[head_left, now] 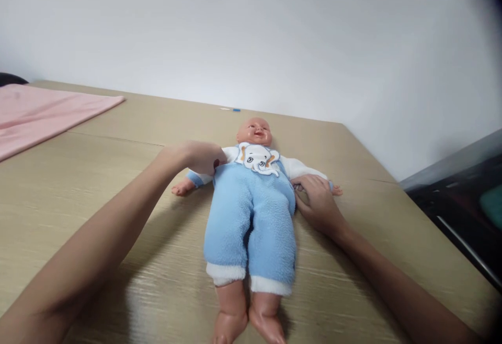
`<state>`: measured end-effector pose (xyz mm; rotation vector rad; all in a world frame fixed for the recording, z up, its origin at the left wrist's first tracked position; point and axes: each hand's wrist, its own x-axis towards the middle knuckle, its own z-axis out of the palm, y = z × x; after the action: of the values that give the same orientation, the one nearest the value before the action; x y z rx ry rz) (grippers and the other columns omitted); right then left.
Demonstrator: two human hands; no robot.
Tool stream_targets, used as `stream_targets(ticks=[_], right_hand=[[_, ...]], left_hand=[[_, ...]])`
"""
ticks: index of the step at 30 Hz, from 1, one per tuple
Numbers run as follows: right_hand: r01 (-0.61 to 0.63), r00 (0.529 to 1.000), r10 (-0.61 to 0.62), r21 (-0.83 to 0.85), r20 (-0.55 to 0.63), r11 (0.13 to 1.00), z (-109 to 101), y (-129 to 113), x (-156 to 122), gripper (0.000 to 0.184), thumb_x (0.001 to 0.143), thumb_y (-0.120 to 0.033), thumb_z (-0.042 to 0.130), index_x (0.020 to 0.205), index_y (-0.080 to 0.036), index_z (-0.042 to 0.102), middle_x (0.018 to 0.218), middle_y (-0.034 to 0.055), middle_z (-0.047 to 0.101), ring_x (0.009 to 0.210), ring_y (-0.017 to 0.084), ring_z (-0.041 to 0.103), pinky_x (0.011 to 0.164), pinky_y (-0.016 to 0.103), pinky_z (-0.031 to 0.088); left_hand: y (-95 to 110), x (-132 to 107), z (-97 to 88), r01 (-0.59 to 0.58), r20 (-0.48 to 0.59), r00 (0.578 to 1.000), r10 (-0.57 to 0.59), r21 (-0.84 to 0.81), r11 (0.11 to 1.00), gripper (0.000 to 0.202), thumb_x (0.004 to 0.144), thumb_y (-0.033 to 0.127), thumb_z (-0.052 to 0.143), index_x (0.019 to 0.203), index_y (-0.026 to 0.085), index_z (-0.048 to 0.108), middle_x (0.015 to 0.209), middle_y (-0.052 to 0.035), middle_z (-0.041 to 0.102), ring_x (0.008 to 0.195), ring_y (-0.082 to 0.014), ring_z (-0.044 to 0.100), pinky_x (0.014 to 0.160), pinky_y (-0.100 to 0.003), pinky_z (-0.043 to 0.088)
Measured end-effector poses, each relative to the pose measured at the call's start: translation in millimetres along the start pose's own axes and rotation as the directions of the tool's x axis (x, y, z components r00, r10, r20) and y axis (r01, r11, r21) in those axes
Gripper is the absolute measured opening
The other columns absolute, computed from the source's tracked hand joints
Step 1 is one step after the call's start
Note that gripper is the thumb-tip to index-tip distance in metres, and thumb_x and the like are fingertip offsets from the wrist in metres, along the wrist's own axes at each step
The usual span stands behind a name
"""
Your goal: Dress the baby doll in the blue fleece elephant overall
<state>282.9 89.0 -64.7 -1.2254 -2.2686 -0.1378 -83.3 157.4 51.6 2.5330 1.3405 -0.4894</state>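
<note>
A baby doll point(253, 213) lies on its back on the table, head away from me and bare feet towards me. It wears fuzzy light-blue overalls with white cuffs, white sleeves and an elephant-face bib point(259, 159). My left hand point(206, 157) is closed on the doll's clothes at the left edge of the chest, by the sleeve; its fingertips are mostly hidden. On the other side, my right hand point(318, 200) rests low beside the doll's waist and sleeve, fingers bent and closed on the edge of the clothes there. Both doll arms stretch out sideways.
The doll lies on a wide light-wood table point(157, 281) that has a seam across it. A pink cloth point(47, 111) is spread at the far left. Behind the doll's head lies a small blue-capped pen point(236, 110). A white wall rises beyond, and a dark object point(451, 213) stands off the right edge.
</note>
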Motion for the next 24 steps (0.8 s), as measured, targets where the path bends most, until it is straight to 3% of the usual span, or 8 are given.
stream_targets(ticks=[4,9,14,16,19,21,23,24], right_hand=[[-0.053,0.994,0.054,0.010,-0.094,0.999,1,2,-1,0.008,0.101,-0.022,0.063,0.096,-0.024,0.057,0.085,0.0025,0.061,0.080,0.027,0.061,0.083,0.043,0.044],[-0.118,0.982,0.115,-0.012,-0.147,0.993,1,0,-2,0.012,0.105,-0.030,0.065,0.097,-0.025,0.057,0.087,0.0025,0.062,0.081,0.027,0.062,0.083,0.044,0.044],[0.016,0.998,-0.022,-0.096,-0.067,0.995,-17,15,-3,0.011,0.105,-0.033,0.066,0.111,-0.024,0.064,0.114,0.0116,0.073,0.105,0.034,0.068,0.094,0.050,0.050],[0.065,0.997,-0.070,-0.132,-0.032,0.989,-28,32,-6,0.022,0.105,-0.037,0.068,0.122,-0.025,0.066,0.126,0.0144,0.073,0.115,0.038,0.069,0.101,0.055,0.051],[0.032,0.999,-0.032,-0.064,0.008,0.997,-40,62,-15,0.048,0.102,-0.047,0.071,0.142,-0.024,0.062,0.141,0.0181,0.070,0.129,0.042,0.067,0.111,0.062,0.050],[-0.067,0.995,0.064,0.035,0.070,0.997,-43,78,-21,0.057,0.098,-0.054,0.075,0.145,-0.024,0.061,0.140,0.0176,0.072,0.127,0.042,0.070,0.110,0.062,0.054],[-0.223,0.972,0.210,0.142,0.105,0.964,-43,87,-25,0.062,0.093,-0.059,0.081,0.142,-0.025,0.064,0.135,0.0162,0.076,0.119,0.040,0.075,0.105,0.059,0.061],[-0.291,0.956,0.276,0.186,0.103,0.938,-43,89,-27,0.065,0.089,-0.061,0.084,0.139,-0.024,0.066,0.131,0.0156,0.078,0.115,0.039,0.077,0.103,0.058,0.063]], left_hand=[[11,1,2.6,0.085,-0.044,0.996,-0.082,0.063,0.994,0.015,0.083,0.021,0.060,0.096,0.022,0.069,0.093,-0.0106,0.077,0.073,-0.0256,0.065,0.063,-0.035,0.038],[27,-1,4.8,0.174,-0.099,0.982,-0.164,0.105,0.979,0.027,0.086,0.013,0.059,0.107,0.020,0.075,0.108,-0.0153,0.081,0.086,-0.0302,0.073,0.065,-0.034,0.042],[30,-5,6.5,0.181,-0.250,0.957,-0.146,0.122,0.976,0.036,0.092,0.001,0.049,0.113,0.016,0.074,0.119,-0.0168,0.079,0.111,-0.0336,0.073,0.079,-0.037,0.051],[33,-4,6.7,0.196,-0.394,0.909,-0.135,0.118,0.974,0.038,0.097,0.001,0.044,0.120,0.014,0.071,0.124,-0.0177,0.076,0.116,-0.0338,0.070,0.085,-0.040,0.054],[50,5,6.8,0.154,-0.627,0.774,-0.092,0.045,0.987,0.034,0.103,0.007,0.044,0.128,0.012,0.066,0.131,-0.0187,0.071,0.121,-0.0349,0.064,0.099,-0.045,0.055],[68,18,6.7,0.012,-0.723,0.691,-0.020,-0.016,1.000,0.028,0.107,0.018,0.051,0.130,0.012,0.064,0.135,-0.0180,0.068,0.128,-0.0343,0.060,0.110,-0.047,0.052],[88,36,6.1,-0.191,-0.752,0.650,0.112,-0.019,0.981,0.027,0.109,0.031,0.055,0.129,0.015,0.064,0.139,-0.0155,0.067,0.137,-0.0319,0.056,0.122,-0.046,0.045],[97,46,5.5,-0.229,-0.747,0.650,0.137,-0.021,0.973,0.028,0.109,0.033,0.057,0.129,0.016,0.065,0.137,-0.0149,0.069,0.137,-0.0321,0.056,0.124,-0.048,0.043]])
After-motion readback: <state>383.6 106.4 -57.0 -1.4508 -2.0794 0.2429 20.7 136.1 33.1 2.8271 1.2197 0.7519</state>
